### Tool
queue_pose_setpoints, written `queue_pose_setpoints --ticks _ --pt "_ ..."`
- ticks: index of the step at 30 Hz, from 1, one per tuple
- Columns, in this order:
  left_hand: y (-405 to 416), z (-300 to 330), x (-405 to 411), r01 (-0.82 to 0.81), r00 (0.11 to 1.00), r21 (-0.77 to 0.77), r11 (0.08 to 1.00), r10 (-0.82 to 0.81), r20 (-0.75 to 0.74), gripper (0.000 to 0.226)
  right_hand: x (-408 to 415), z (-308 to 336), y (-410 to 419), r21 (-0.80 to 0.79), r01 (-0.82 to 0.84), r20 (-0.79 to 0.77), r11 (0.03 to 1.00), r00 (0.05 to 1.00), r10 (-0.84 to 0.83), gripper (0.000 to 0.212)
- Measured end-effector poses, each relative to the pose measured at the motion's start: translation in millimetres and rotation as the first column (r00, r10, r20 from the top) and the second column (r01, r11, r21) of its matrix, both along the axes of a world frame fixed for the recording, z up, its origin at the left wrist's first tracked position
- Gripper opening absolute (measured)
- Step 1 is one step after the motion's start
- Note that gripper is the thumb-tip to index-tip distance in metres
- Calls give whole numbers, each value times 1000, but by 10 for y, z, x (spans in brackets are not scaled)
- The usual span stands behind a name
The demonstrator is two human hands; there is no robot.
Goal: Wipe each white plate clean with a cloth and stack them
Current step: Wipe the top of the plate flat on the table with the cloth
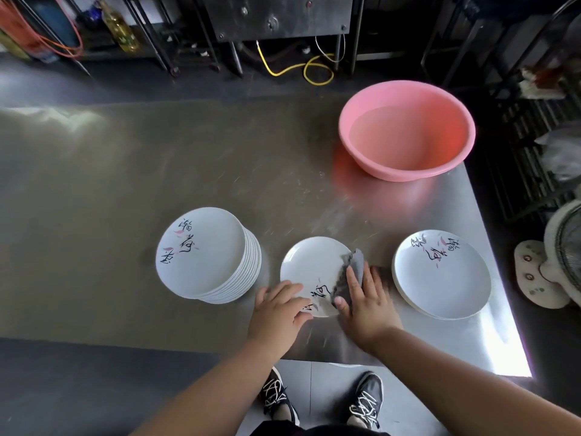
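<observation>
A single white plate (309, 265) with black brush writing lies flat on the steel table near its front edge. My left hand (278, 308) rests on the plate's near left rim with fingers fairly straight. My right hand (367, 300) presses a grey cloth (350, 272) flat onto the plate's right side. To the left stands a tall stack of white plates (204, 253). To the right is a low stack of white plates (441, 273).
A pink plastic basin (407, 130) holding water sits at the back right of the steel table (125, 184). The table's right edge runs just past the low stack. A fan (562, 253) stands on the floor at the right. My shoes show below the front edge.
</observation>
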State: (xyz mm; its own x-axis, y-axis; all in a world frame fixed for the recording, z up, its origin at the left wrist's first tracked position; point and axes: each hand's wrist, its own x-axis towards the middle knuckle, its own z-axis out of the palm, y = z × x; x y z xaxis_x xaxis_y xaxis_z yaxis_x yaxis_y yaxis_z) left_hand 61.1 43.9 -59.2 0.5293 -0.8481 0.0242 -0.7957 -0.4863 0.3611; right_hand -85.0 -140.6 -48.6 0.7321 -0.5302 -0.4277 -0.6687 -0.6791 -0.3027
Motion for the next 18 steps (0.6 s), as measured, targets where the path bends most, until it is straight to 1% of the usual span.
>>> queue_pose_setpoints --ticks 3,5,7,9,11,12,15,18 --pt "-18 0 -52 -29 999 13 999 30 -20 23 -254 -29 413 4 -55 -43 998 998 55 93" --pt "-8 9 -77 -42 999 14 999 42 -25 23 -327 -37 468 20 -66 -56 998 996 67 96" --pt "-8 11 -85 -40 999 -10 999 40 -31 23 -209 -30 302 -8 -28 -10 1000 1000 28 91" --pt "-16 7 -98 -39 999 -31 999 38 -38 26 -22 -22 74 -33 36 49 999 998 -35 76" --pt "-33 -2 -110 -55 998 -38 998 53 -46 26 79 -37 -16 -38 52 72 998 996 -49 69" --pt "-48 -10 -119 -62 997 -41 997 60 -50 25 72 -50 17 -37 46 79 998 996 -43 68" --pt "-122 -31 -151 -69 996 -58 996 65 -65 22 -140 -84 371 -30 -4 91 1000 996 7 78" --pt "-167 -55 -177 -67 996 -40 997 65 -54 33 -283 -78 552 2 -23 73 1000 997 23 84"
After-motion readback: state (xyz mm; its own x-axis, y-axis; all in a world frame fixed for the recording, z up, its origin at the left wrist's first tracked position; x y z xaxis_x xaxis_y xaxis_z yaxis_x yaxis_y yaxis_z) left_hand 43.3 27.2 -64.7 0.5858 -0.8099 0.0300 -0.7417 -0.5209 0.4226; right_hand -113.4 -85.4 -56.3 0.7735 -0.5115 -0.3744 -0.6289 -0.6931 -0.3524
